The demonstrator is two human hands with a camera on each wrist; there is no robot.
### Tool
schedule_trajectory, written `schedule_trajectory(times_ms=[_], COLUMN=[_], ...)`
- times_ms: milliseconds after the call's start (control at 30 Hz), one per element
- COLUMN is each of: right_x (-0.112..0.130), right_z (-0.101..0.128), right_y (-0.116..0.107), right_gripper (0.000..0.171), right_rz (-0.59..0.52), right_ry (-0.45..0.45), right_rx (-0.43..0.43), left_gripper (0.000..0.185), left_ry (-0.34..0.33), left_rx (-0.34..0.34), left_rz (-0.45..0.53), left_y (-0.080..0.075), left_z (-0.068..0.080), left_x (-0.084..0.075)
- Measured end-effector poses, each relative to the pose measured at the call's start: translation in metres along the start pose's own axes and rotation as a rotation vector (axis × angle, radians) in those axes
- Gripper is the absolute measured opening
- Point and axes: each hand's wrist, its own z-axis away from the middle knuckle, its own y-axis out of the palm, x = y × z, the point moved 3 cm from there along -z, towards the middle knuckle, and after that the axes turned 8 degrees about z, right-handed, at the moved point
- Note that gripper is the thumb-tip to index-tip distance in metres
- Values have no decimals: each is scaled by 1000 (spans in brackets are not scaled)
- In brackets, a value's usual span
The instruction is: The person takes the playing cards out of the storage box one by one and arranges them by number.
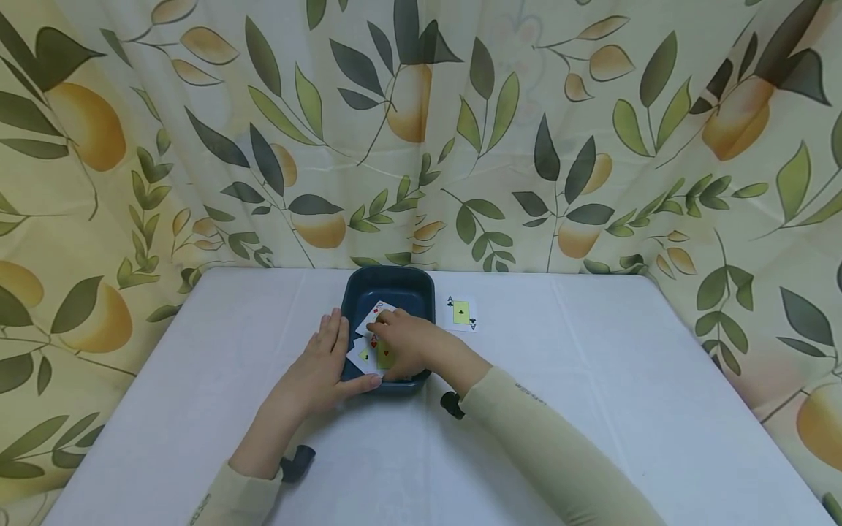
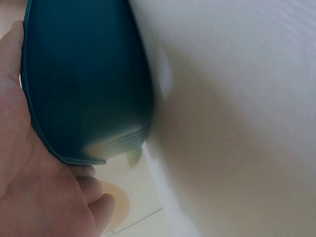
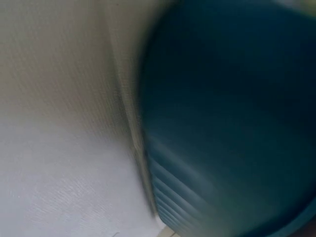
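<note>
A dark blue tray sits on the white worktop, near the far edge and close to the middle. Inside the tray lie a few playing cards, face up and lying partly over each other. The right hand reaches into the tray from the near side and rests on top of the cards, with its fingers bent down over them. It covers most of the cards, so you cannot tell which cards they are, or whether the fingers pinch one or only press on it. The left hand lies flat against the left side of the tray, fingers straight, with the thumb along the near corner. In the left wrist view the same hand touches the tray's rim, and the palm is under the edge. The right wrist view is blurry and shows only the blue side of the tray and the white worktop. One more card, an ace card with a yellow patch and a black mark, lies face up on the worktop just to the right of the tray, not touching it. Behind the worktop hangs a curtain with green leaves and yellow fruit.
</note>
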Motion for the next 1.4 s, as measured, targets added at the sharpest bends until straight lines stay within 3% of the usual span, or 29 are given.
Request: schedule_trajectory(times_ms=[267, 600, 1100, 1400], right_x=[1, 2, 0, -6], right_z=[-2, -2, 1, 5], right_y=[9, 11, 9, 1], right_gripper=[83, 75, 77, 89], right_rz=[70, 86, 34, 54], right_ry=[29, 23, 16, 14], right_rx=[38, 16, -7, -30], left_gripper=[119, 119, 116, 115], left_ry=[2, 14, 13, 16], left_rx=[-1, -3, -8, -15], left_rz=[21, 19, 19, 17], left_y=[0, 0, -2, 0], left_z=[1, 1, 2, 1], left_x=[-1, -1, -3, -2])
